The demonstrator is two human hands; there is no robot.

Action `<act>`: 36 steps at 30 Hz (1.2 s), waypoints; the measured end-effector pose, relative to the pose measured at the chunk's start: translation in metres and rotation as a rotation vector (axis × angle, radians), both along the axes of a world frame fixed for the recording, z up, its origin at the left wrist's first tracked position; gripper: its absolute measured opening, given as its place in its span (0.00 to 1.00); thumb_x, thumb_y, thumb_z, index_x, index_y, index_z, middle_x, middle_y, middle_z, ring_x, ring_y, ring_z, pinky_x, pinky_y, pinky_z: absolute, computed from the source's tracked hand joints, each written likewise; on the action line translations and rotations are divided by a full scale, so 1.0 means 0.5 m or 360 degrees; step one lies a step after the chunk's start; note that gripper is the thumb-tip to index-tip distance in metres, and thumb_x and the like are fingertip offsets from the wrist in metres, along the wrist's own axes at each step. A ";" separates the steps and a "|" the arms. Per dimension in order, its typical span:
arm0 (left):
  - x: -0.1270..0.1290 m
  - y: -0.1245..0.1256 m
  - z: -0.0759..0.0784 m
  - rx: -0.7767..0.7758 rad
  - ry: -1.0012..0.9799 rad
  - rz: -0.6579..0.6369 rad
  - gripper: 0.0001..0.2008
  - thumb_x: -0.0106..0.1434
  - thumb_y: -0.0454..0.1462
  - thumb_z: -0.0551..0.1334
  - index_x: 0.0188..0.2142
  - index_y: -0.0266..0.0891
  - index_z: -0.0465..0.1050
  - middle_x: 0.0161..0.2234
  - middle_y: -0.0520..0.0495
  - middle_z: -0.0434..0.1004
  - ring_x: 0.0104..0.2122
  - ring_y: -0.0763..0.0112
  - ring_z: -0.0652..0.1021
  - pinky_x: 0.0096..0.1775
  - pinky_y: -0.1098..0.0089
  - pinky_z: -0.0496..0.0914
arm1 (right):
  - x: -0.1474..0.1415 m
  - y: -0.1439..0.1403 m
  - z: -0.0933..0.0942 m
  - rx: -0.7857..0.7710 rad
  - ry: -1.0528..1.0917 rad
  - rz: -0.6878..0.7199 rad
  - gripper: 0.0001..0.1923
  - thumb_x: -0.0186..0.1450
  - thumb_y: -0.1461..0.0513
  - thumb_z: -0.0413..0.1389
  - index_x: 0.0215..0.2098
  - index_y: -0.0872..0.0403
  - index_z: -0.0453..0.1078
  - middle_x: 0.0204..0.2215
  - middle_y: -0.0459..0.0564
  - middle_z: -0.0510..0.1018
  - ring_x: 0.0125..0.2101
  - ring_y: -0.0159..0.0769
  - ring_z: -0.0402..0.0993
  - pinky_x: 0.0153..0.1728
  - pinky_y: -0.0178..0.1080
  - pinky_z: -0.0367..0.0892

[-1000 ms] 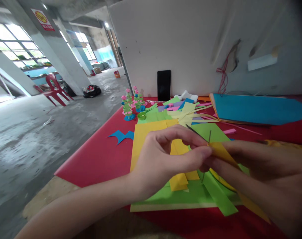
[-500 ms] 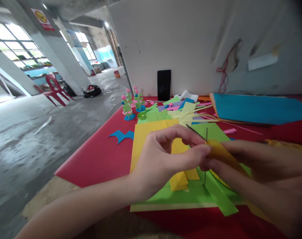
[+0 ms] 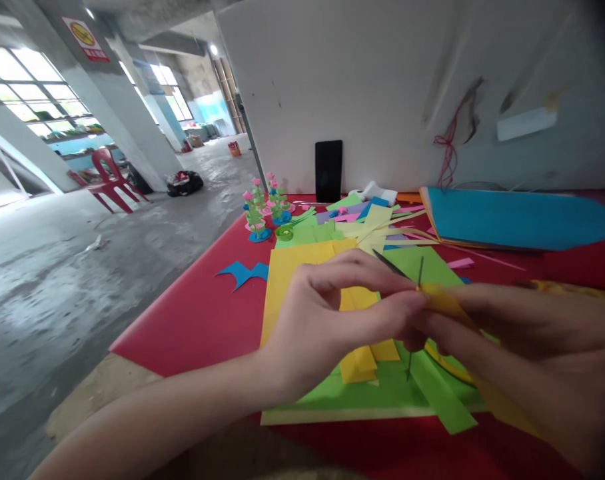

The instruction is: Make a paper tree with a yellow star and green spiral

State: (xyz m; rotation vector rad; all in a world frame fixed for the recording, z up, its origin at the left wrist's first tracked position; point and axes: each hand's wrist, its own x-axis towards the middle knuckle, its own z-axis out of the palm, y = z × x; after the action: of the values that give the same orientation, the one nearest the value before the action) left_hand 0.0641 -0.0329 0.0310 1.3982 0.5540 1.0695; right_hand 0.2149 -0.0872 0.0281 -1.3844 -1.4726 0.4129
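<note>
Left hand (image 3: 327,313): thumb and forefinger pinched on near end of yellow paper strip (image 3: 445,301), at thin dark needle tool (image 3: 419,283). Right hand (image 3: 522,353): closed on same strip from opposite side, fingertips touching left thumb. Needle upright between both hands, tip protruding above strip. Beneath hands: green sheet (image 3: 382,390) and yellow sheet (image 3: 287,280) on red surface (image 3: 197,320). Beyond left hand: small paper flower models (image 3: 262,213).

Head view, close, downward, forward
</note>
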 end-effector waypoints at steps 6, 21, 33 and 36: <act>0.001 0.001 -0.002 0.0005 -0.0038 -0.0018 0.05 0.51 0.34 0.66 0.24 0.47 0.77 0.26 0.53 0.73 0.29 0.73 0.74 0.32 0.70 0.71 | -0.005 0.003 -0.003 0.0041 -0.0138 0.0069 0.06 0.52 0.56 0.60 0.29 0.35 0.72 0.22 0.31 0.77 0.23 0.30 0.75 0.20 0.23 0.70; 0.001 0.000 -0.006 -0.0076 -0.0056 -0.0045 0.02 0.50 0.35 0.67 0.23 0.44 0.75 0.27 0.52 0.73 0.28 0.73 0.74 0.29 0.73 0.72 | -0.006 -0.001 -0.001 0.0111 -0.0157 0.0086 0.06 0.52 0.56 0.61 0.29 0.36 0.72 0.25 0.30 0.78 0.20 0.28 0.74 0.18 0.22 0.69; 0.003 0.002 -0.007 -0.0168 -0.0110 -0.0101 0.04 0.50 0.32 0.66 0.23 0.42 0.74 0.26 0.54 0.71 0.24 0.76 0.74 0.28 0.72 0.73 | -0.010 0.012 -0.001 0.0209 -0.0295 0.0084 0.02 0.55 0.55 0.57 0.26 0.41 0.72 0.18 0.31 0.76 0.13 0.25 0.68 0.11 0.21 0.63; 0.003 0.001 -0.008 -0.0175 -0.0106 -0.0061 0.05 0.49 0.32 0.67 0.22 0.42 0.73 0.26 0.53 0.72 0.25 0.75 0.75 0.28 0.72 0.73 | -0.010 0.010 0.002 0.0196 -0.0340 0.0094 0.03 0.55 0.55 0.57 0.25 0.41 0.72 0.18 0.33 0.76 0.14 0.26 0.68 0.11 0.23 0.63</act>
State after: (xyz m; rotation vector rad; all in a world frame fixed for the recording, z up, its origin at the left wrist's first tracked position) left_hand 0.0657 -0.0323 0.0272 1.2680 0.5282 1.0358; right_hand 0.2097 -0.0821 0.0292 -1.3205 -1.6872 0.2117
